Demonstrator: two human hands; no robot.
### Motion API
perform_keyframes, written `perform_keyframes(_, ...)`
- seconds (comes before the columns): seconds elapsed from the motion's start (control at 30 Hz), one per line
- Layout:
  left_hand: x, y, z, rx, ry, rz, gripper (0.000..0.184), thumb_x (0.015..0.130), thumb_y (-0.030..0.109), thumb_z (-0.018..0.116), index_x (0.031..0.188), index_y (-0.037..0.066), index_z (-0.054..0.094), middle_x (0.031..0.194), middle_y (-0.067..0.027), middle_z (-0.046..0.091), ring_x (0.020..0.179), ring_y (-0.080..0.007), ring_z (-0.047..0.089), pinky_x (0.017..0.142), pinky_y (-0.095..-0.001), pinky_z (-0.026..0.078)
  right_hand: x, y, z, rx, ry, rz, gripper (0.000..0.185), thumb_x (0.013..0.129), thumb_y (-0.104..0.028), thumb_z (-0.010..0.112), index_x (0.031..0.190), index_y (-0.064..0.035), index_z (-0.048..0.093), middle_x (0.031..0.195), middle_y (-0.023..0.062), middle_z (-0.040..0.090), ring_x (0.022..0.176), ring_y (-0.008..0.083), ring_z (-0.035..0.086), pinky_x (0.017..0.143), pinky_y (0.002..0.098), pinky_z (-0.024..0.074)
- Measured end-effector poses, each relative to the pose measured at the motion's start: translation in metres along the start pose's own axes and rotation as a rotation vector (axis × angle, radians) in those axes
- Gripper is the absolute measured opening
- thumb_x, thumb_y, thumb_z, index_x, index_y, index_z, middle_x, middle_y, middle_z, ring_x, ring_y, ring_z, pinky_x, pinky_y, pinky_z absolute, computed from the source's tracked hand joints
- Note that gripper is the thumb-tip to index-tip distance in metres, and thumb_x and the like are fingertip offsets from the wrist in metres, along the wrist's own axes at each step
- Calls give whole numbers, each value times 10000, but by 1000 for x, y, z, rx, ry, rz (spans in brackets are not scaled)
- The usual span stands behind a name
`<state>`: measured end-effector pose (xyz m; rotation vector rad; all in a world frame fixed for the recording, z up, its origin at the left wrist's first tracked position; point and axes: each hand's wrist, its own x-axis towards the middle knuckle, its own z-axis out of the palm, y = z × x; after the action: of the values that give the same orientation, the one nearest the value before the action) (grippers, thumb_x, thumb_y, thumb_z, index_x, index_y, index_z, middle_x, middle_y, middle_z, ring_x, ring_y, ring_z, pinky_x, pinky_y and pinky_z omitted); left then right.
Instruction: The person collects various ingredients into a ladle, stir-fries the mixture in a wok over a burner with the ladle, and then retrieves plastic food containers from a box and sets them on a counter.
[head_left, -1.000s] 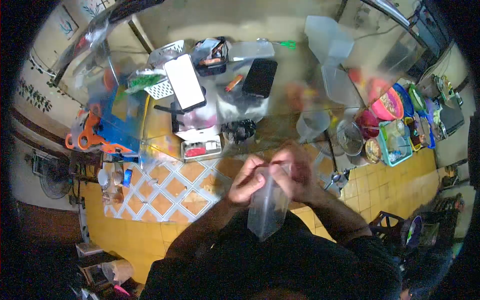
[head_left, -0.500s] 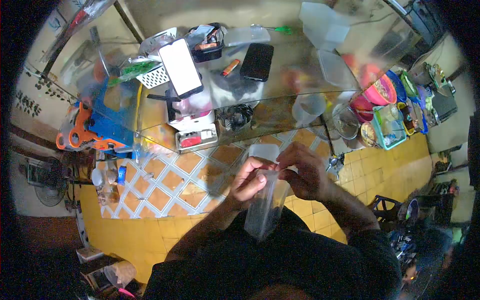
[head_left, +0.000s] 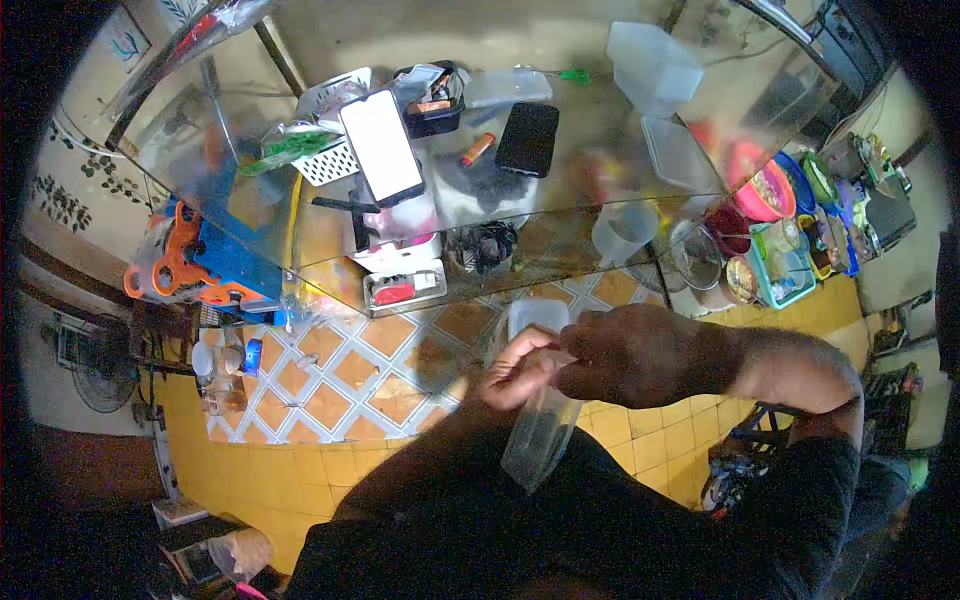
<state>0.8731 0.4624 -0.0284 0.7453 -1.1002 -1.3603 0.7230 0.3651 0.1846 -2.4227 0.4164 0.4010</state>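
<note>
A long, clear plastic bag point(head_left: 540, 440) hangs from my hands in front of my dark shirt, its lower end tilted down to the left. My left hand point(head_left: 522, 368) is closed, pinching the top of the bag between thumb and fingers. Right against it, my right hand point(head_left: 625, 355) is turned over with its back to me and the forearm out to the side. Its fingers are curled at the bag's top edge, and their tips are mostly hidden. Just beyond both hands is a translucent plastic container point(head_left: 538, 316), partly covered by them.
On the glass tabletop point(head_left: 575, 120) are a phone with a lit white screen point(head_left: 382, 145), a black phone point(head_left: 528, 140) and an orange lighter point(head_left: 478, 150). A clear pitcher point(head_left: 625, 232) stands right of centre. Colourful baskets point(head_left: 785, 265) sit at the right, a fan point(head_left: 95, 375) at the left.
My right hand has rolled over, its back now facing me, and the right elbow has swung outward and up. My left hand keeps its pinch on the bag. The view has shifted slightly.
</note>
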Motion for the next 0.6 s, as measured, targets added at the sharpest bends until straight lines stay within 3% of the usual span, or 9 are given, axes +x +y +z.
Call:
perform_keyframes(0.07, -8, 16, -9, 144, 4, 75, 272, 945, 149, 480, 1182, 17, 465, 1078, -99, 593, 986, -150, 545, 880, -325, 442, -1, 15, 13, -127, 145, -201, 166, 831, -227, 576, 907, -80, 559, 871, 156, 564, 840, 326, 596, 660, 444, 481)
perform_keyframes(0.23, -17, 6, -18, -488, 90, 86, 323, 977, 258, 445, 1246, 84, 399, 1260, -242, 484, 1103, -399, 536, 803, -540, 518, 7, 53, 25, -308, 199, -451, 170, 789, -180, 613, 883, -60, 537, 873, 133, 545, 857, 320, 574, 730, 435, 469)
perform_keyframes(0.27, -15, 2, -20, -467, 118, 88, 322, 977, 261, 444, 1243, 84, 401, 1254, -242, 487, 1103, -402, 535, 798, -540, 520, 11, 54, 23, -335, 197, -511, 185, 773, -175, 631, 872, -53, 533, 869, 125, 545, 858, 322, 573, 758, 419, 468)
perform_keyframes(0.3, -12, -2, -22, -446, 146, 90, 321, 977, 264, 442, 1241, 85, 403, 1248, -242, 490, 1102, -406, 535, 792, -541, 522, 5, 38, 12, 39, 118, -300, 165, 777, -156, 634, 882, -52, 561, 922, 117, 570, 902, 319, 577, 814, 391, 456)
perform_keyframes(0.33, -5, -9, -37, -422, 127, 133, 330, 977, 295, 433, 1236, 92, 411, 1237, -237, 498, 1098, -403, 539, 782, -541, 524, 2, 41, 11, 35, 129, -297, 165, 777, -156, 634, 882, -52, 561, 922, 117, 570, 902, 319, 577, 814, 391, 456)
perform_keyframes(0.43, -10, -3, -70, -558, 273, 110, 390, 976, 428, 376, 1214, 133, 463, 1237, -146, 531, 1100, -397, 545, 786, -566, 512, -14, 52, 6, -72, 192, -527, 170, 783, -113, 634, 935, -49, 588, 941, 108, 604, 890, 315, 589, 791, 398, 469)
perform_keyframes(0.5, -23, 9, -90, -723, 373, 73, 405, 973, 456, 365, 1217, 151, 475, 1244, -114, 537, 1103, -395, 545, 798, -575, 504, -37, 57, 0, -161, 207, -452, 227, 753, -87, 652, 972, -52, 607, 910, 114, 624, 826, 297, 603, 748, 404, 483)
perform_keyframes(0.57, -40, 18, -100, -640, 639, 35, 401, 966, 473, 379, 1221, 185, 491, 1252, -83, 542, 1092, -400, 552, 802, -587, 495, -66, 85, 15, -37, 668, -73, 205, 757, -94, 685, 940, -46, 605, 805, 89, 618, 726, 240, 613, 646, 363, 495)
perform_keyframes(0.6, -52, 11, -102, -640, 635, 35, 401, 966, 473, 379, 1221, 185, 491, 1252, -83, 542, 1092, -400, 552, 802, -587, 495, -67, 104, 19, 298, 936, 52, 118, 840, -142, 629, 904, -57, 577, 762, 43, 584, 657, 170, 571, 564, 297, 444)
